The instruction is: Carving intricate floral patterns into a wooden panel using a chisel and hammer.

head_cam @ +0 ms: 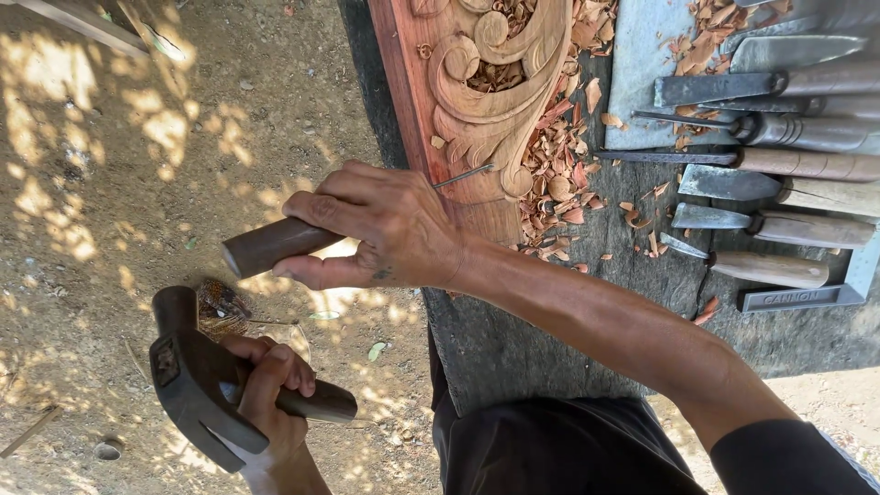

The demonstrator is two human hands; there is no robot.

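Note:
My right hand is shut around a chisel with a dark wooden handle. Its thin metal blade rests against the edge of a reddish wooden board carved with scrolls. Down at the lower left, my left hand grips the dark handle of a hammer. The black metal hammer head is held away from the chisel's butt end, below and to its left.
Wood shavings lie piled beside the carving on a dark workbench. Several chisels with wooden handles lie in a row at the right. Sun-dappled dirt ground fills the left side.

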